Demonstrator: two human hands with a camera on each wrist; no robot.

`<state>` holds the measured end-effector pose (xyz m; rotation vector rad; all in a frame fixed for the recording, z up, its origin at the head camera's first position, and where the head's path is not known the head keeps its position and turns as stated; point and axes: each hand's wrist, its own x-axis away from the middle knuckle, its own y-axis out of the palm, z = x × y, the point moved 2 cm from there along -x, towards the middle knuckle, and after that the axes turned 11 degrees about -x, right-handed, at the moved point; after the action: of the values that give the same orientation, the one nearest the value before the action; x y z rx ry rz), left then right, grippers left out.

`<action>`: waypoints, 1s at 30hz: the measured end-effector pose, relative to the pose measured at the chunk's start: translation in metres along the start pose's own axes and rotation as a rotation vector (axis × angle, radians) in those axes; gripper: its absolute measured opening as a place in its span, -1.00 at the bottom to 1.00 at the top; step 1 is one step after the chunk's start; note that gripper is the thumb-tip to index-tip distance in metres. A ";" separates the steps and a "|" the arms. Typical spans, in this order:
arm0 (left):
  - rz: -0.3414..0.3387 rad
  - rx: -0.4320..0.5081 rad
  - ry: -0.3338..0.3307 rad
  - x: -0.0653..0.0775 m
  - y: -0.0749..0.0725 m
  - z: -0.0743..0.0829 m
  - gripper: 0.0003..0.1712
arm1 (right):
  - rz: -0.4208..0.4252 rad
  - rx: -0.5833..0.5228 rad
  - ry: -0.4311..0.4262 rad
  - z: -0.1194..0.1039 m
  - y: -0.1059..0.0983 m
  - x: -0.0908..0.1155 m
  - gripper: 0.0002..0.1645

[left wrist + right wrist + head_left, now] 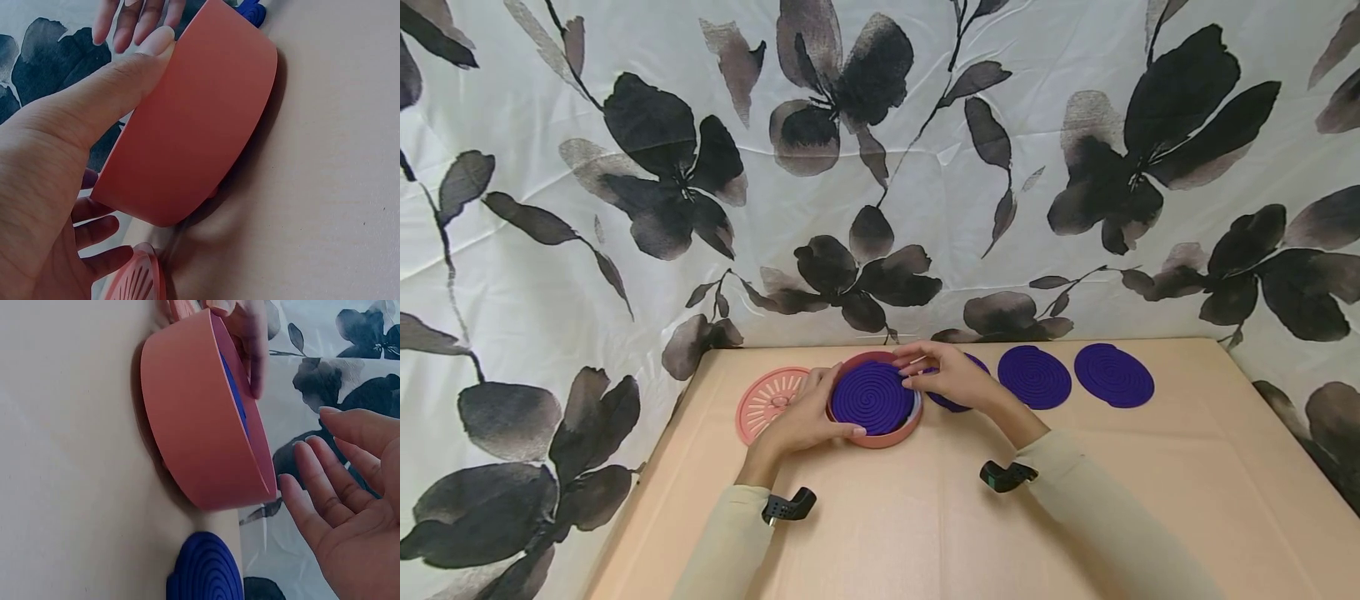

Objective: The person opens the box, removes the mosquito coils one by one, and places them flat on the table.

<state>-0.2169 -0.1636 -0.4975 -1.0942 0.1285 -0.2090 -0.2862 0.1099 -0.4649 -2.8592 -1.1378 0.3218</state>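
Note:
A round pink mosquito coil holder stands on the table with a purple mosquito coil inside its rim. My left hand holds the holder at its left side, the thumb lying over the near rim and the fingers spread around the far side. Above the right rim hovers my right hand, fingers loosely bent with nothing between them. In the right wrist view, its fingertips are just beside the holder's wall. The coil shows there only as a thin blue strip.
Left of the holder lies a pink slotted lid, partly behind my left hand. To the right are more purple coils: one partly hidden by my right hand, another, and an overlapping pair. A floral cloth hangs behind the table.

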 end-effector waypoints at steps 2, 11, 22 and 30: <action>-0.003 0.003 0.000 0.000 0.000 0.000 0.50 | -0.007 0.013 0.004 0.001 0.003 -0.002 -0.40; 0.000 0.020 0.008 0.000 0.000 0.000 0.48 | -0.012 0.069 -0.013 0.002 0.013 -0.010 -0.39; 0.014 0.005 0.018 0.000 0.000 0.000 0.48 | -0.006 0.145 0.022 0.007 0.027 -0.019 -0.40; 0.005 0.010 0.022 0.000 -0.001 0.000 0.48 | -0.032 0.134 0.015 0.010 0.036 -0.024 -0.38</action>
<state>-0.2171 -0.1638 -0.4970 -1.0814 0.1497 -0.2171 -0.2811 0.0672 -0.4746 -2.7210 -1.1129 0.3594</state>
